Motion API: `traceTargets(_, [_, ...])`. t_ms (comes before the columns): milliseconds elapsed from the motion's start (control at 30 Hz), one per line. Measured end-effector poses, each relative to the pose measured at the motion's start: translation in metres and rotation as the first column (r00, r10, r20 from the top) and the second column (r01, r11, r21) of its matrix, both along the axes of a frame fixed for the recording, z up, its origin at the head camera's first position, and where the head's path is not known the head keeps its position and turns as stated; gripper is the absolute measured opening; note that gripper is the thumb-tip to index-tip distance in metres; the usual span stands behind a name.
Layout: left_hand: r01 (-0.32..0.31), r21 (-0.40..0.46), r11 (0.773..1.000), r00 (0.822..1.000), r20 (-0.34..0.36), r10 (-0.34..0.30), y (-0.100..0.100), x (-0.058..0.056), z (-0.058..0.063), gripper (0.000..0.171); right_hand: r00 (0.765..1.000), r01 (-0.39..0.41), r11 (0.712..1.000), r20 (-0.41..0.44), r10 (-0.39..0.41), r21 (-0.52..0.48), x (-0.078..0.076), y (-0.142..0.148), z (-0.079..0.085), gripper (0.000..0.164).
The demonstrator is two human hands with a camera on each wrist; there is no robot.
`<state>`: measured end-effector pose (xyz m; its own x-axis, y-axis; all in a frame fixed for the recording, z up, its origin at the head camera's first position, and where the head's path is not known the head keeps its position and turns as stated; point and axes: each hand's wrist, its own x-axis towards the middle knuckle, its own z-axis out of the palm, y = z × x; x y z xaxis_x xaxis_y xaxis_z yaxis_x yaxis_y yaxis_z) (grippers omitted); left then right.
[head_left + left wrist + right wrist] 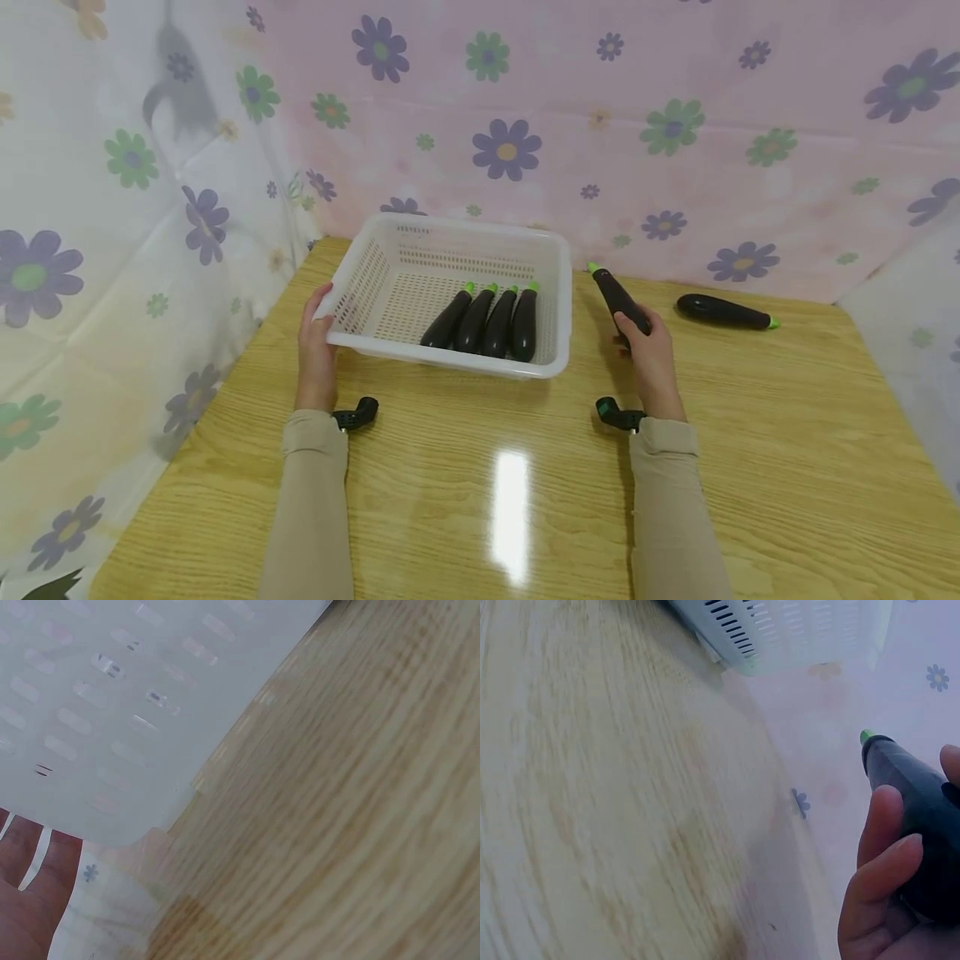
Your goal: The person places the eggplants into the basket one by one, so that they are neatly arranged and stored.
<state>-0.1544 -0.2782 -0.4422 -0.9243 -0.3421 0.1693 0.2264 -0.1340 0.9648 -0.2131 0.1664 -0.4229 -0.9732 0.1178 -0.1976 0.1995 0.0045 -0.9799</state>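
Observation:
A white plastic basket (450,354) with slotted walls stands at the centre left of the table. Inside, on its right side, several dark eggplants (480,321) with bright green stem ends lie side by side. My left hand (317,358) holds the basket's left rim. In the left wrist view, fingers (52,862) show beside the slotted wall. To the right of the basket, my right hand (651,358) grips another eggplant (617,298) by its thick end, with the green tip pointing away from me. The right wrist view shows fingers (881,881) curled round this eggplant (907,772).
One more eggplant (723,312) lies on the wooden table (810,433) to the right of my right hand, its green tip pointing right. Flowered cloth (585,158) hangs behind the table and along both sides.

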Motion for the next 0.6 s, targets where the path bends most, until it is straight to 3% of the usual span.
traceTargets(167, [0.008,0.022,1.0,1.0,0.013,-0.009,0.0039,0.005,0.0096,0.045,0.997,-0.042,0.999,-0.056,0.044,0.034,-0.0005,0.0005,-0.0011,0.053])
traceTargets(333, [0.01,0.022,1.0,1.0,0.018,-0.01,0.0044,0.0061,0.0111,0.045,0.995,-0.09,0.996,-0.042,0.09,0.009,-0.0012,-0.0005,0.0023,0.048])
traceTargets(600, [0.012,0.011,1.0,1.0,0.009,-0.012,0.0035,0.0043,0.0084,0.044,0.995,-0.025,1.0,-0.094,0.025,-0.005,0.0003,-0.0027,0.0072,0.046])
